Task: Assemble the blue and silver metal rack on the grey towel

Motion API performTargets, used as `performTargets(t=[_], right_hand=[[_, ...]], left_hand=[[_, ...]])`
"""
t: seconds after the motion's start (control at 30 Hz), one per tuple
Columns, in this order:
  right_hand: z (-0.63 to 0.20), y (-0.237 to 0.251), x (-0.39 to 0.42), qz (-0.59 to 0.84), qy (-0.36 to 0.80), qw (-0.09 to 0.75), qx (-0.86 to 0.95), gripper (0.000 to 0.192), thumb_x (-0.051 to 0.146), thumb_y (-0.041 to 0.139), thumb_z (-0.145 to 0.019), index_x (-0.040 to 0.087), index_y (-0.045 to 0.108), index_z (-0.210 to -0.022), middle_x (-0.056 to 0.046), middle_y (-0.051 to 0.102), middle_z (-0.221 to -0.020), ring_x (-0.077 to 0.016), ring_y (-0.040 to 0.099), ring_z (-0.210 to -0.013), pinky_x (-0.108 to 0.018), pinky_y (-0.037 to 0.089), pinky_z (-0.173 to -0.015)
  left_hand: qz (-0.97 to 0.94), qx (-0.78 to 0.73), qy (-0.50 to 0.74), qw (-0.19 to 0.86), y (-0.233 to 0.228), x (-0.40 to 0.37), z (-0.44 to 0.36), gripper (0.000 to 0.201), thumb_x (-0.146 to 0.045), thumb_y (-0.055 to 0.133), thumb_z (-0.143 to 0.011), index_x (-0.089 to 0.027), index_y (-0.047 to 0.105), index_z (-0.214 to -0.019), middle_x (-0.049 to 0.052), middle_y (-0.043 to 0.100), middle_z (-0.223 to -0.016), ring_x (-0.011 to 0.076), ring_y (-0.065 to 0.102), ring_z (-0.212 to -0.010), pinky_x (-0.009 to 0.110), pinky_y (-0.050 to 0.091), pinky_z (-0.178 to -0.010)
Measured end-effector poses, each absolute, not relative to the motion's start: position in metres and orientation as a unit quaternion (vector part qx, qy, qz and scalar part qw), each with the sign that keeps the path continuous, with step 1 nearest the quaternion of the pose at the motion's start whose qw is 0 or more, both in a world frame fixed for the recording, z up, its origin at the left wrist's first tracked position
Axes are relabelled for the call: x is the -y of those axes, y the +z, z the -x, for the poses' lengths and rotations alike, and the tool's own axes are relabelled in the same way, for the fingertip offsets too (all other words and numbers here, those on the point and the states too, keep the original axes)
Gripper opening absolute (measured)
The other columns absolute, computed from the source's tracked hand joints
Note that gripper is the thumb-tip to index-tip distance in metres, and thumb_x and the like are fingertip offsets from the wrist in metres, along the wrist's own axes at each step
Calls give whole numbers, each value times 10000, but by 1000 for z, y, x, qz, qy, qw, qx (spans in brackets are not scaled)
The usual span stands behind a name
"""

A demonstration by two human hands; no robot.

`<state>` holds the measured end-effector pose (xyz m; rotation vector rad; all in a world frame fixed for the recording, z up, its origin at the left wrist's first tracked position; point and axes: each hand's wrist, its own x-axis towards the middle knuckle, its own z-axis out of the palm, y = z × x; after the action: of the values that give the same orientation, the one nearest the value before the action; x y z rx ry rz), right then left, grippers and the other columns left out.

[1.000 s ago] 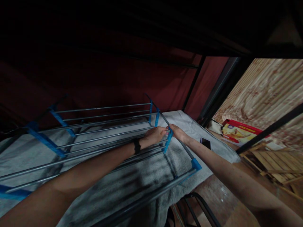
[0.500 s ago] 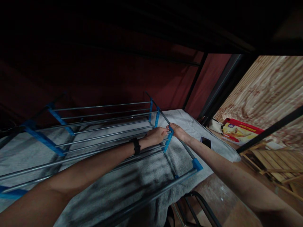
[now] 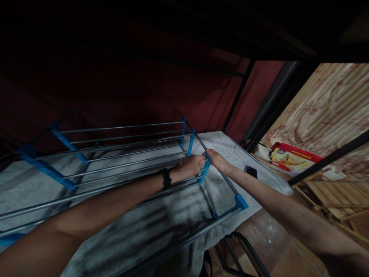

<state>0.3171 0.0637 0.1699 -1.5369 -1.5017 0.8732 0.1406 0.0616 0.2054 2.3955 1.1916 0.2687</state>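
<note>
A rack (image 3: 127, 158) of grey metal tubes and blue plastic brackets, which looks like a shoe rack, lies on a grey blanket. My left hand (image 3: 192, 165), with a black band on the wrist, is closed at the end of a thin metal tube, against the blue bracket (image 3: 205, 172) at the rack's right side. My right hand (image 3: 216, 160) wraps the top of that same bracket from the other side, where it meets the side pole (image 3: 229, 184). The fingertips of both hands nearly meet there. The exact joint between tube and bracket is hidden by my fingers.
The blanket (image 3: 227, 143) covers a bed inside a dark metal frame. A phone (image 3: 250, 171) lies on it to the right. Beyond stand a red and yellow box (image 3: 295, 158) and a slatted wooden piece (image 3: 336, 196). A black metal frame (image 3: 245, 250) stands on the floor.
Both hands keep the same grip at the bracket. The left end of the rack appears slightly further left and higher, with a small shift of the camera.
</note>
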Motion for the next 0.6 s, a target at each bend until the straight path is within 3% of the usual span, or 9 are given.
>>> performTargets(t=[0.4,0.6], right_hand=[[-315,169,-66,636,316,387,589,357,411,364,-960,209,645,-868,-39,673,-900,-186,604,-871,-303,458,-842],[-321,162,-63,580,478,445,487,485,602,392,-936,199,659,-972,-84,703,-964,-219,651,-919,-325,517,-842]], left_hand=[[-869,-422,116,230,199,-64,-142,357,-360,390,-967,-263,684,-1144,50,735,-1094,240,665,-1019,325,489,-857],[-912,-293,154,241,207,-94,-117,394,-325,312,-1007,-181,673,-945,61,691,-929,188,623,-880,288,480,-843]])
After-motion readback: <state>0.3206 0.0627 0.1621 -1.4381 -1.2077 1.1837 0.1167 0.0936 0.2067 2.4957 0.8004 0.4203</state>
